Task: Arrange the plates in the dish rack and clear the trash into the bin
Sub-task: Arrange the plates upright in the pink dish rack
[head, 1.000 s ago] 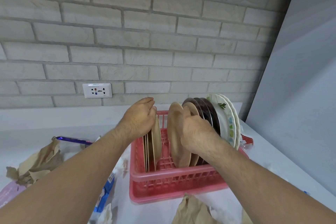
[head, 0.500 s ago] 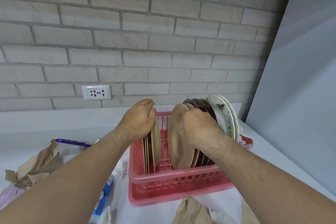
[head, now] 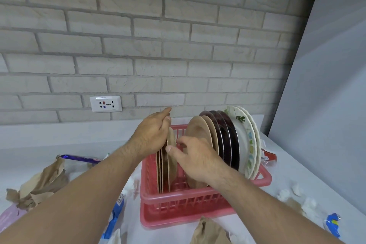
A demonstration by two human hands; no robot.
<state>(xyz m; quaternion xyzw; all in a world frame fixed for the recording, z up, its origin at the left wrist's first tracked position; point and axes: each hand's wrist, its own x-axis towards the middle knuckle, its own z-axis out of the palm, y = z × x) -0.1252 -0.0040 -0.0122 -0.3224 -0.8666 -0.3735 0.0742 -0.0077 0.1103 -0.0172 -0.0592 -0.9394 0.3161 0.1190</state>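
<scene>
A pink dish rack (head: 198, 214) stands on the white counter with plates upright in it. At its left end stand several thin beige plates (head: 160, 168); my left hand (head: 152, 132) grips their top edges. My right hand (head: 196, 156) reaches across the gap, thumb and forefinger pinching the rim of the rightmost plate of that group (head: 172, 140). On the right side lean two beige plates (head: 198, 128), dark maroon plates (head: 223, 134) and white floral plates (head: 245, 134). No bin is in view.
Crumpled brown paper (head: 39, 184) lies at the left, more brown paper (head: 210, 230) in front of the rack. A purple wrapper (head: 79, 158), a blue-white packet (head: 114, 216), a blue wrapper (head: 333, 224), white tissue bits (head: 293, 192) and a red packet (head: 267, 156) lie around. A grey panel closes the right side.
My right hand let go of the beige plate in the right group and moved left to the plates under my left hand. My left hand stayed put.
</scene>
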